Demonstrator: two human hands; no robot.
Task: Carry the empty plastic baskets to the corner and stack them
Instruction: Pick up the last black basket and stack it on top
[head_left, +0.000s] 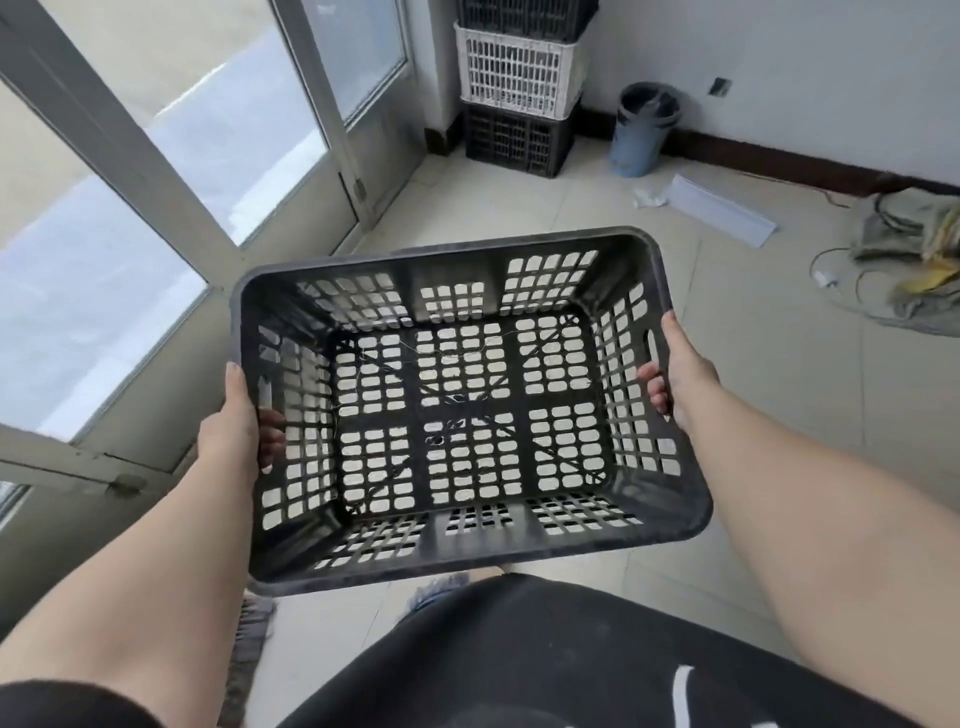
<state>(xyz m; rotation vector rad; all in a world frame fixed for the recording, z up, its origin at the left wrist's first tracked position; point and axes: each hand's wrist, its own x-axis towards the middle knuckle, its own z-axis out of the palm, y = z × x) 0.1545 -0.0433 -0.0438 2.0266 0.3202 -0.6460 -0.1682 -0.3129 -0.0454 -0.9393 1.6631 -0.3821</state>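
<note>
I hold an empty black plastic basket (670, 512) level in front of me, above the tiled floor. My left hand (234, 421) grips its left short side, fingers curled through the handle slot. On the right short side, my right hand (675, 374) grips the same way. Ahead in the corner stands a stack of baskets: a black basket (511, 137) on the floor, a white basket (519, 70) on it, and another black basket (524, 18) on top, cut off by the frame's upper edge.
A blue bin (641, 130) stands against the wall right of the stack. White paper sheets (719, 208) lie on the floor beyond the basket. Crumpled cloth with cables (914, 260) lies at the right. Glass doors (171, 156) line the left side.
</note>
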